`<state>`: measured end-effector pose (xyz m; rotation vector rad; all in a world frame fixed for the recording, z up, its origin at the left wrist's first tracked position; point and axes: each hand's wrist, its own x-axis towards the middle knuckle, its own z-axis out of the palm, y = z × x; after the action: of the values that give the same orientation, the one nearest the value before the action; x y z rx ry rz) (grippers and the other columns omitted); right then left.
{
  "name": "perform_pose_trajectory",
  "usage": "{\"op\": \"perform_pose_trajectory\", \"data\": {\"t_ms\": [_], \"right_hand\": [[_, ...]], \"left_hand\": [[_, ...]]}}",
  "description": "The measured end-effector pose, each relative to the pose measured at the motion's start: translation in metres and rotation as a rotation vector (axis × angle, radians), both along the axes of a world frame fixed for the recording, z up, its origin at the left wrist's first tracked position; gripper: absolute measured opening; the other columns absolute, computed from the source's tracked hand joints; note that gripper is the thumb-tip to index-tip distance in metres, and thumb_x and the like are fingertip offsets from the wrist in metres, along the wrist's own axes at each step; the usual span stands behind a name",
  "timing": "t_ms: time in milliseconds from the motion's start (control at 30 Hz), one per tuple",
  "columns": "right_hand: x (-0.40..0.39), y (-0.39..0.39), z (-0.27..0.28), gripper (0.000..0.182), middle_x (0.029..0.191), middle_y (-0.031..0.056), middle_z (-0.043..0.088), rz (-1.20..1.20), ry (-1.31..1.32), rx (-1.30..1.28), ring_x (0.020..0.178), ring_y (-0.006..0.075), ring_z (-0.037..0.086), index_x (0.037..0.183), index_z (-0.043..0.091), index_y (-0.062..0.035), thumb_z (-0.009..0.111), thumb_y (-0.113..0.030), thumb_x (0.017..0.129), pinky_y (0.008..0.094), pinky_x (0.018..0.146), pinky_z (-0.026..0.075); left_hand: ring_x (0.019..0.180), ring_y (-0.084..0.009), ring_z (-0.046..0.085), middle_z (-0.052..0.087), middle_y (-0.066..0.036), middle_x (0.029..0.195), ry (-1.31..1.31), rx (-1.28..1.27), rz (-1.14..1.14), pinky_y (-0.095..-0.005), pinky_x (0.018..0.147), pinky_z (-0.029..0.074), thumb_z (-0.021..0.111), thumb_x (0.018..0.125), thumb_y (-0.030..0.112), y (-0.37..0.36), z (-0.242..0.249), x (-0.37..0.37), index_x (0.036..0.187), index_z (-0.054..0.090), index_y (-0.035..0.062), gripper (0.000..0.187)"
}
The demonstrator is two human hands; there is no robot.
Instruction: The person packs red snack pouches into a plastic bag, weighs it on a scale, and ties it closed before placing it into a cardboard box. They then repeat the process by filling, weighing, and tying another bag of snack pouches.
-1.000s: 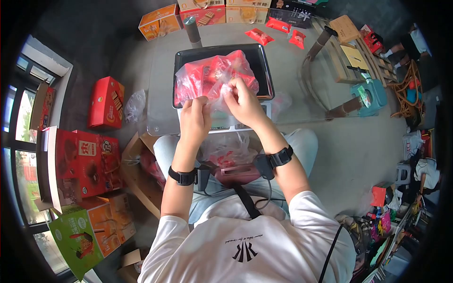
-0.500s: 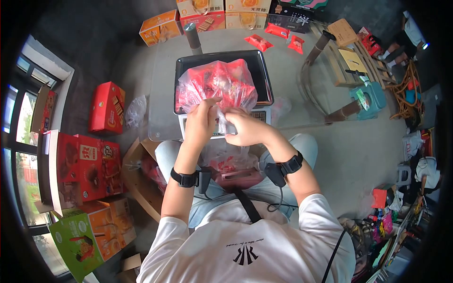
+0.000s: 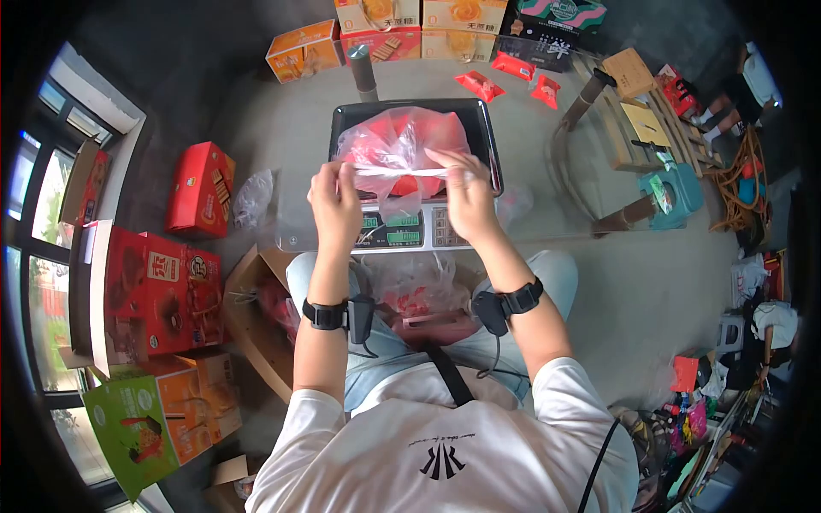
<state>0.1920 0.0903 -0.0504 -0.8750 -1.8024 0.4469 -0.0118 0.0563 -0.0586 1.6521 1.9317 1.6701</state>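
Observation:
A clear plastic bag [image 3: 406, 137] with red packets inside sits on the black tray [image 3: 486, 128] of a digital scale [image 3: 404, 224]. The bag's handles are stretched out sideways from a knot-like gather at its front. My left hand [image 3: 334, 201] is closed on the left handle. Closed round the right handle is my right hand [image 3: 466, 192], with its index finger stretched along the bag. Both hands are over the scale's front part, and its green displays and some keys show between them.
The scale stands on a glass table [image 3: 530, 197]. Three red packets [image 3: 480, 85] lie at its far side, before stacked gift boxes [image 3: 462, 21]. Red boxes [image 3: 201, 190] stand to the left. Between my legs is another plastic bag [image 3: 410, 286]. A wooden pallet [image 3: 629, 137] and a teal stool [image 3: 676, 192] are at right.
My hands have moved apart, pulling the bag's handles outward to the left and right. The scale's displays have come into view between them. The camera view has shifted slightly.

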Motion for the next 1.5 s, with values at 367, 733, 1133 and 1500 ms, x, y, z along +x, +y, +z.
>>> {"op": "perform_pose_trajectory", "data": {"t_ms": [367,733,1133,1500], "right_hand": [[-0.003,0.022,-0.011,0.046,0.075,0.0053,0.058,0.441,0.549,-0.654,0.054,0.0089,0.043,0.071,0.043,-0.0114,0.030,-0.044,0.101,0.0229,0.049,0.036],[0.035,0.014,-0.028,0.026,0.076,0.0176,0.062,0.047,-0.326,-0.110,0.074,0.0375,0.061,0.083,0.060,-0.0015,0.050,-0.024,0.092,0.0448,0.062,0.047],[0.050,0.022,-0.017,0.023,0.074,0.0138,0.063,0.074,-0.451,-0.009,0.071,0.0334,0.060,0.084,0.060,-0.0045,0.051,-0.024,0.091,0.0405,0.064,0.043],[0.030,-0.003,-0.029,0.037,0.086,0.0150,0.060,-0.043,-0.286,-0.036,0.075,0.0339,0.060,0.101,0.048,-0.0029,0.067,-0.029,0.082,0.0428,0.064,0.049]], "left_hand": [[0.048,-0.0061,0.037,0.061,-0.005,0.087,-1.303,-0.107,-0.564,-0.0199,0.043,0.028,0.039,0.100,0.018,0.012,0.020,-0.012,0.088,0.047,0.0093,0.016],[0.048,-0.0060,0.033,0.053,-0.001,0.074,-1.296,-0.325,-0.462,-0.0216,0.043,0.026,0.040,0.100,0.021,0.006,-0.056,-0.059,0.087,0.048,0.0099,0.018],[0.049,-0.0047,0.033,0.052,0.000,0.072,-0.987,-0.382,-0.327,-0.0207,0.044,0.025,0.042,0.100,0.022,0.007,-0.033,-0.060,0.086,0.049,0.0103,0.019],[0.067,-0.0110,0.051,0.057,-0.002,0.080,-0.954,-0.252,-0.393,-0.0253,0.065,0.043,0.043,0.100,0.023,-0.012,-0.002,-0.034,0.093,0.050,0.0072,0.018]]}}
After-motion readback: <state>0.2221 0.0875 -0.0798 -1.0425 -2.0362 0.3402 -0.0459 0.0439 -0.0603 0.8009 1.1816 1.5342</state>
